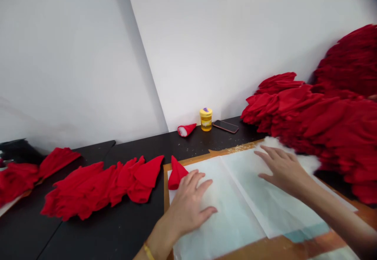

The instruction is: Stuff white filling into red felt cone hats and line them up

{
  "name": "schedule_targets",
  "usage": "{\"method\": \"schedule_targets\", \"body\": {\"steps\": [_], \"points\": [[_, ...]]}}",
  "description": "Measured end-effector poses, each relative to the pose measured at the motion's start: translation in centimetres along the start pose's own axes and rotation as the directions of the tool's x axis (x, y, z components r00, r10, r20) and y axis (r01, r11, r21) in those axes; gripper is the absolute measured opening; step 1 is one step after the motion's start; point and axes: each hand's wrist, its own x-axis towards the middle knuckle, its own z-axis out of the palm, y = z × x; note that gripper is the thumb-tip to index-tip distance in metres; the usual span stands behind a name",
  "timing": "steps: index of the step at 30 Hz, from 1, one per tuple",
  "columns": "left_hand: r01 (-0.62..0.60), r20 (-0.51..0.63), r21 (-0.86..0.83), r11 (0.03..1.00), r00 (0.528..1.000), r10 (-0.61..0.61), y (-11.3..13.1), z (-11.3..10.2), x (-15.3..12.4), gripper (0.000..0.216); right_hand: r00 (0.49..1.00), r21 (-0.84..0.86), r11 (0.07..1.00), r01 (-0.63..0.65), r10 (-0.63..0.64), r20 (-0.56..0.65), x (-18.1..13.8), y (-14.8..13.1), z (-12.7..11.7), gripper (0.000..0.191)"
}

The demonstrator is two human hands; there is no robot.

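Head view: I see the left hand [191, 203] with its fingers parted and nothing gripped, its knuckles overlapping a small red cone [176, 174] at the left edge of the white sheets [253, 189]; I can't tell if they touch. My right hand [278, 169] is likewise spread, just beside white fluff [312, 163]. Red cloth pieces [100, 191] lie leftward on the black desk [118, 234], and a larger red pile [330, 114] rises at right.

No text can be read: the label [206, 123] on the tub [205, 114], left of the phone [226, 126], is blurred.
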Motion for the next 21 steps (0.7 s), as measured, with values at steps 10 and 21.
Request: {"method": "schedule_targets", "body": {"steps": [10,21], "points": [[0.328,0.08,-0.133,0.935,0.944,-0.32,-0.9,-0.7,-5.5,0.07,0.939,0.696,0.713,0.085,-0.292,0.184,4.8,-13.9,3.3,0.05],[0.364,-0.006,-0.363,0.858,0.92,-0.393,1.8,5.1,-1.9,0.037,0.908,0.646,0.763,0.042,-0.299,0.294,0.8,-16.6,5.0,0.042]]}}
